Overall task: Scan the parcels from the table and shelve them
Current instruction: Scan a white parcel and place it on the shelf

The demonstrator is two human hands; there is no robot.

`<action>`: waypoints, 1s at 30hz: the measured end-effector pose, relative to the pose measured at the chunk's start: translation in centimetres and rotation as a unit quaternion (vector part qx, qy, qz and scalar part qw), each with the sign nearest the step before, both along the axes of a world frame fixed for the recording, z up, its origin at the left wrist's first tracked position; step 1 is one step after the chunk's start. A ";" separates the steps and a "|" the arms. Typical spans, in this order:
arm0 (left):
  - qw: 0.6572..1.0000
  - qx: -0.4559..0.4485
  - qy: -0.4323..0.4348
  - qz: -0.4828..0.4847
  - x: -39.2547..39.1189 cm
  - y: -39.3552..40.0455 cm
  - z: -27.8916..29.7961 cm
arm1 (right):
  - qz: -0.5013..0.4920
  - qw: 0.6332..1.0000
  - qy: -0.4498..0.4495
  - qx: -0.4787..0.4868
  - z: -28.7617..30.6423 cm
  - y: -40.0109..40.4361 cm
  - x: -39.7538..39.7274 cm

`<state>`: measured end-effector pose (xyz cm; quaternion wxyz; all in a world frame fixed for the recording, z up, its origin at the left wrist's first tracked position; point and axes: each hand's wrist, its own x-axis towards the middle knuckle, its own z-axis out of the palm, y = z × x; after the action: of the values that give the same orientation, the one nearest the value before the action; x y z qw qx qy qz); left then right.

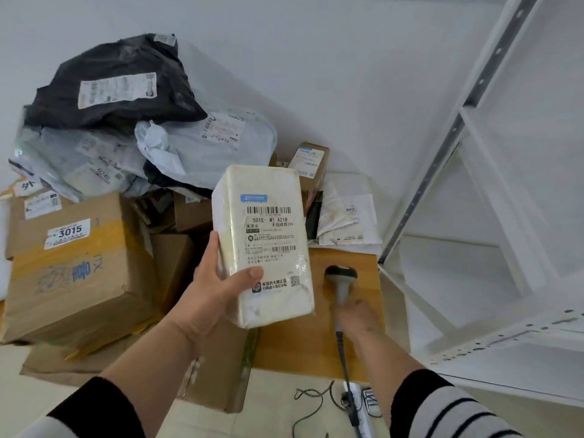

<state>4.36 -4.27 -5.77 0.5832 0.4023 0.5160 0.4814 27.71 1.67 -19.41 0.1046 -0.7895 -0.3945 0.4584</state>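
My left hand (pixel 215 289) holds a white wrapped parcel (pixel 265 216) above the table, label and barcodes facing me, thumb on its front and fingers behind. A grey handheld scanner (pixel 342 279) lies on the wooden table (pixel 316 349), head pointing away. My right hand (pixel 358 317) is blurred and lies over the scanner's handle; whether its fingers curl round the handle does not show. The scanner's cable runs down off the table's near edge.
Cardboard boxes (pixel 72 267) and grey and black mailer bags (pixel 113 86) are piled at the left and back. Flat white envelopes (pixel 350 222) lie at the back right. A white metal shelf rack (pixel 474 197) stands right of the table. A power strip (pixel 363 403) sits on the floor.
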 end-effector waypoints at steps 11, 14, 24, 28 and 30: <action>0.999 -0.028 -0.023 0.006 -0.5 0.0 -2.2 | -0.108 0.985 0.125 0.038 -1.3 2.1 -1.6; 0.999 -0.032 -0.015 -0.003 -0.5 -0.2 -1.8 | -0.165 0.966 0.194 0.034 1.5 0.6 -1.2; 0.999 -0.024 -0.040 -0.002 -1.2 -3.2 1.8 | -0.025 0.873 0.467 0.141 18.2 -9.3 1.8; 0.999 0.010 -0.049 0.016 -1.7 -4.5 3.2 | 0.039 0.829 0.542 0.131 22.7 -12.5 1.3; 0.998 0.025 -0.056 0.019 -1.9 -5.1 3.7 | 0.055 0.812 0.570 0.115 23.8 -13.5 0.5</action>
<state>2.46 -9.33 -2.02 0.5918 0.3788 0.4781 0.5269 28.22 -11.85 4.41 0.3750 -0.3463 -0.3568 0.7824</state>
